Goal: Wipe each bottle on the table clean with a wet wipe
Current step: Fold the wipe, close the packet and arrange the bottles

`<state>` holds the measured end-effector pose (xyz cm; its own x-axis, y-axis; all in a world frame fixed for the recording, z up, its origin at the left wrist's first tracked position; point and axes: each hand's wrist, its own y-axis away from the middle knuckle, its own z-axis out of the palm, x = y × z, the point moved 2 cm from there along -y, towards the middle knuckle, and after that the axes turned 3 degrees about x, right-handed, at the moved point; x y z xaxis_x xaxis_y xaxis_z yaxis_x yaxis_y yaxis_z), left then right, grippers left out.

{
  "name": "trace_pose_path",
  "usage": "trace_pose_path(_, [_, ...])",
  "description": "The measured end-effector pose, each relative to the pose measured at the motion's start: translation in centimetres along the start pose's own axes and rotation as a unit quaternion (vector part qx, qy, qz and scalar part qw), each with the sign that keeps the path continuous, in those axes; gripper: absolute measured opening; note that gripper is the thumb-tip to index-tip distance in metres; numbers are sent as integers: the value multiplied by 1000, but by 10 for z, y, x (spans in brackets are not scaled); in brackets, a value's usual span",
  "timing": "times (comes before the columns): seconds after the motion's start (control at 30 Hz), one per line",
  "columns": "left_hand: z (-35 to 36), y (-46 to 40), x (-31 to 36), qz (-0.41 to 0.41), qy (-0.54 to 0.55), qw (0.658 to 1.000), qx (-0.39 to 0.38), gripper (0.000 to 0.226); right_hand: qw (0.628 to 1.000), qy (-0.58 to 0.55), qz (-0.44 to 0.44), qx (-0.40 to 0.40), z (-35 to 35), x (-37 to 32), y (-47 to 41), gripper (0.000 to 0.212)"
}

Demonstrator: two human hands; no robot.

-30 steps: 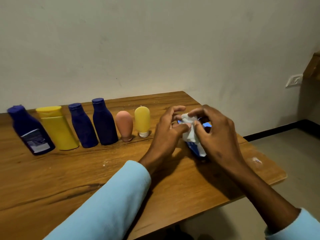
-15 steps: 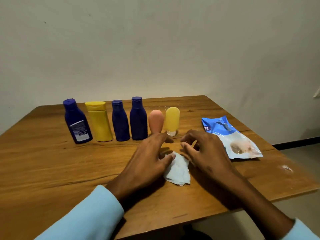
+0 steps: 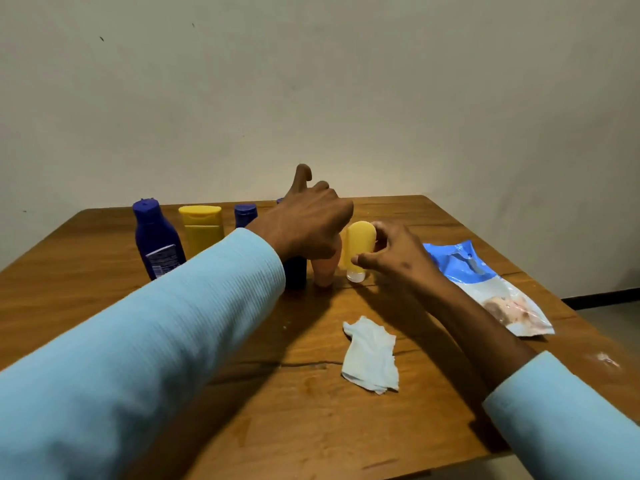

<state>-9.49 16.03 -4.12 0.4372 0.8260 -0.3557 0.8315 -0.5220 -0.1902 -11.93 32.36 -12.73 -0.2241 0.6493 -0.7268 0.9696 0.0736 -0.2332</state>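
Observation:
A row of bottles stands at the back of the wooden table (image 3: pixel 242 417): a blue labelled bottle (image 3: pixel 156 240), a large yellow bottle (image 3: pixel 201 226), a blue bottle (image 3: pixel 245 214) mostly behind my sleeve, another dark blue bottle (image 3: pixel 296 273), a pink bottle (image 3: pixel 325 271) and a small yellow bottle (image 3: pixel 358 242). My right hand (image 3: pixel 394 261) has its thumb and fingers around the small yellow bottle, which stands on its cap. Fingers curled, my left hand (image 3: pixel 304 223) hovers over the pink bottle's top and hides it. A crumpled white wet wipe (image 3: pixel 370 355) lies loose in front.
A blue and white wet wipe pack (image 3: pixel 485 285) lies flat at the right side of the table. The table's right edge runs just beyond it. A plain wall stands behind the bottles.
Both hands let go of the wipe, which now lies on the table, and moved forward to the bottles. The right hand closed around the small yellow bottle.

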Motion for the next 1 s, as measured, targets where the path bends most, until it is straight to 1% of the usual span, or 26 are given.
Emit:
trace_pose_path(0.13, [1, -10, -4, -1, 25, 1000, -12, 22, 1000, -13, 6, 18, 2, 11, -9, 60])
trace_pose_path(0.23, [-7, -23, -12, -8, 80, 996, -27, 24, 999, -33, 9, 26, -6, 14, -26, 63])
trace_pose_path(0.33, [-16, -45, -21, -13, 117, 992, -39, 29, 998, -52, -7, 34, -16, 15, -48, 57])
trace_pose_path(0.47, [-18, -88, -30, -2, 98, 994, -46, 25, 997, -60, -8, 56, -17, 20, -80, 50])
trace_pose_path(0.67, [3, -146, -38, -17, 21, 996, -85, 26, 993, -77, 33, 80, -1, 31, -125, 54])
trace_pose_path(0.77, [18, -164, -43, -12, -12, 996, -86, 28, 991, -74, 52, 100, 8, 39, -138, 55])
trace_pose_path(0.87, [30, -176, -48, -10, -12, 997, -81, 28, 988, -89, 62, 114, 13, 47, -147, 56])
trace_pose_path(1.0, [45, -189, -53, -4, 4, 997, -80, 21, 987, -98, 48, 114, 15, 59, -153, 51])
